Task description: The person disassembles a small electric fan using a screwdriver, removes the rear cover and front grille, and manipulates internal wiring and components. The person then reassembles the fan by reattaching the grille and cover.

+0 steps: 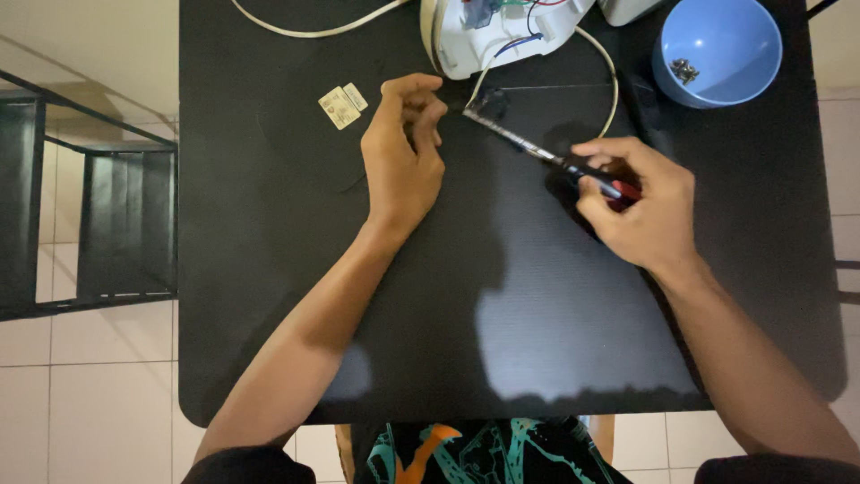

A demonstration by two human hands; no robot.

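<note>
Screwdriver (573, 166) amid open black tabletop (269, 269)

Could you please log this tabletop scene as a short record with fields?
surface: black table
left hand: fingers curled, resting on the table; whether it holds anything is unclear
right hand: grips a screwdriver by its black and red handle
screwdriver tip: at a small dark part wired to the opened white appliance
blue bowl: holds small screws
also: small tan card, white cable

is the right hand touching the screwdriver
Touching: the head view shows the right hand with fingers wrapped around the screwdriver handle.
</note>
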